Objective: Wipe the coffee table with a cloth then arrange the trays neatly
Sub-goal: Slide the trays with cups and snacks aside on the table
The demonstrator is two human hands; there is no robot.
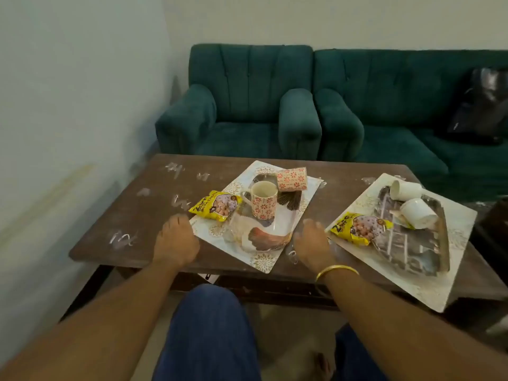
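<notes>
A brown coffee table (137,229) carries white smears on its left part. A clear tray (286,224) with a bird picture lies skewed on a patterned placemat (264,264) in the middle, holding an upright red-flowered mug (262,202), a tipped matching cup (292,179) and a yellow snack packet (215,206). To the right, a silver tray (417,243) on a second placemat (428,287) holds two tipped white cups (406,189) and another yellow packet (360,229). My left hand (176,240) and my right hand (312,243) hover at either side of the middle tray, fingers apart, holding nothing. No cloth is in view.
A green armchair (242,105) and a green sofa (406,111) stand behind the table, with a black bag (483,105) on the sofa. A white wall runs along the left. My knees in blue trousers (209,334) are at the table's near edge.
</notes>
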